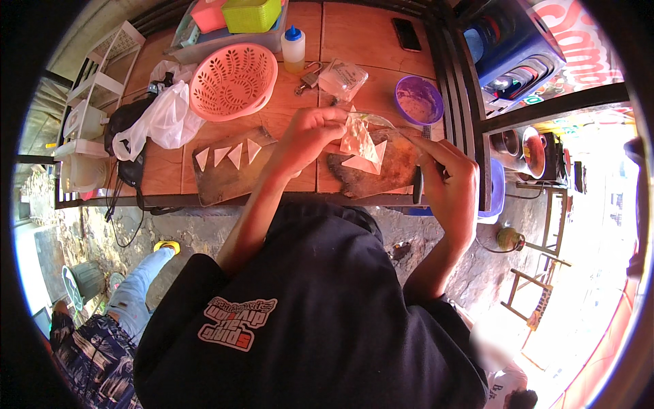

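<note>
Apparently four flat white triangles [235, 156] lie shaped at left, left hand [315, 138] and right hand [446, 167], apart, pinching a thin translucent strip [379, 120] by one unfinished crumpled cream sheet [357, 138].

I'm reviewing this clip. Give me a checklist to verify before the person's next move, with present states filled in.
1. Left hand on the pale thin strip: ok, fingers curled closed at one end.
2. Right hand grip: cannot tell; fingertips are by the strip's other end, but the pinch is unclear.
3. White triangles on the left board: ok, four in a row.
4. Pale sheets separated on the right board: not ok, they overlap.
5. Blade of the dark-handled tool: cannot tell.
6. Purple bowl upright: ok, pale contents inside.
</note>
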`<state>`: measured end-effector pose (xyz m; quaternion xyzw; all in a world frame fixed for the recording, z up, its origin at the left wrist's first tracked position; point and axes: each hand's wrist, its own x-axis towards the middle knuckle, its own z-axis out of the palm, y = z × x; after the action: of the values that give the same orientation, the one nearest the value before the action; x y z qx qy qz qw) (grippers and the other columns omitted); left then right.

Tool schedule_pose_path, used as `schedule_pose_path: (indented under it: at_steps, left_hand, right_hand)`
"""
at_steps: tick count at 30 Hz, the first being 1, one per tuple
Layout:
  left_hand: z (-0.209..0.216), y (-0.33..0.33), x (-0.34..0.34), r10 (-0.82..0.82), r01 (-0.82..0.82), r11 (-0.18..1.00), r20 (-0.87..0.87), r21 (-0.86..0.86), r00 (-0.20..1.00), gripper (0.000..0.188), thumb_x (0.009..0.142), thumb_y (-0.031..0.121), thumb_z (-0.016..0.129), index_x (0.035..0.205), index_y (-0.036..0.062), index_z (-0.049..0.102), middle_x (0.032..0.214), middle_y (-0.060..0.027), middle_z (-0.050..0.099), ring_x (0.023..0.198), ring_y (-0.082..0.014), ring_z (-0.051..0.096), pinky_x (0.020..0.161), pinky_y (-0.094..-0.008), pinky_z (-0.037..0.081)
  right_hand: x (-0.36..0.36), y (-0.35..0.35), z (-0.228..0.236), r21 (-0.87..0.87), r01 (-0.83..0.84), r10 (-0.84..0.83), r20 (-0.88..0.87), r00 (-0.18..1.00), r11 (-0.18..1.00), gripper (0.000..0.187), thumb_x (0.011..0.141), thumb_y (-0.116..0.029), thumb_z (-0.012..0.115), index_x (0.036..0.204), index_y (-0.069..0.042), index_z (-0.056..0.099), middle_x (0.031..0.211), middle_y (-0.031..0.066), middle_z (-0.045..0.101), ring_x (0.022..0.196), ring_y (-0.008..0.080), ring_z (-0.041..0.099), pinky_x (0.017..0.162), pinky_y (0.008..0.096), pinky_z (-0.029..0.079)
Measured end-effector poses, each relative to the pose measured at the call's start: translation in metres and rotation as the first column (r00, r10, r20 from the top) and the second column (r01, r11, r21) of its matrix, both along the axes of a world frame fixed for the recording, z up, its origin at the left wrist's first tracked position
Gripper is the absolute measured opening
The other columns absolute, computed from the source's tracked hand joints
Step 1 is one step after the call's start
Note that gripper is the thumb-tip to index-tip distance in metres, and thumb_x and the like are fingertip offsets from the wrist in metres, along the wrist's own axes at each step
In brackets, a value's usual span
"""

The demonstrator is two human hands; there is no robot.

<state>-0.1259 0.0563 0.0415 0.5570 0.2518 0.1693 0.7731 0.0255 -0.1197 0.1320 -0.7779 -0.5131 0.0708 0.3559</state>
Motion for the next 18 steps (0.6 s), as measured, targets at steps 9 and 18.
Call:
schedule_pose_path:
  at_steps: [9,18]
  left_hand:
    - [-0.004,-0.006,0.004,0.061,-0.061,0.997,0.011,-0.037,0.998,0.032,0.097,0.011,0.053,0.123,-0.0072,0.059,0.107,-0.0112,0.069,0.097,-0.0164,0.068,0.088,-0.0323,0.057]
    - [-0.013,-0.01,0.014,0.156,-0.145,0.983,0.094,-0.117,0.983,0.029,0.097,0.007,0.052,0.121,-0.0047,0.06,0.11,-0.012,0.068,0.101,-0.0176,0.067,0.093,-0.0329,0.055]
  right_hand:
    - [-0.008,-0.001,-0.003,0.017,0.007,-0.006,-0.081,0.997,1.0,0.029,0.084,0.005,0.058,0.11,-0.001,0.071,0.089,0.0162,0.069,0.071,0.0217,0.066,0.067,0.0301,0.05]
    - [-0.018,-0.004,-0.008,-0.044,0.06,-0.061,-0.027,0.998,0.997,0.027,0.084,0.005,0.06,0.108,-0.001,0.071,0.085,0.0149,0.068,0.067,0.0171,0.062,0.064,0.0286,0.048]
